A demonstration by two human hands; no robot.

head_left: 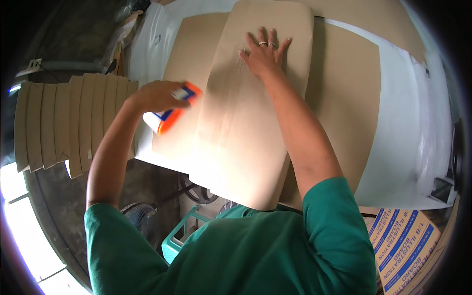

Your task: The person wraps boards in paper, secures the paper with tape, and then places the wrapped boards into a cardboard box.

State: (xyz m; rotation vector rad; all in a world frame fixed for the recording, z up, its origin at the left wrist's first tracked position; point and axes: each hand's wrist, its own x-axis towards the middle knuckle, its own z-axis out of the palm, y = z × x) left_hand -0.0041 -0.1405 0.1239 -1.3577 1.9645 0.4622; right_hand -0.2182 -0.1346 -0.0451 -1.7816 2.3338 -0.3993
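My right hand lies flat with fingers spread on a long brown cardboard piece, rings on two of its fingers. A shiny strip, like clear tape, shows on the cardboard beside that hand. My left hand is closed around an orange, white and blue object, smeared by motion, so its kind is hard to tell. It is held just left of the long piece, over a flat brown cardboard sheet. Another brown sheet lies under the long piece on its right.
A pale table surface carries the cardboard. Folded cardboard pieces stand in a row at the left. Below the table edge are a fan and a green stool. A printed carton stands at the lower right.
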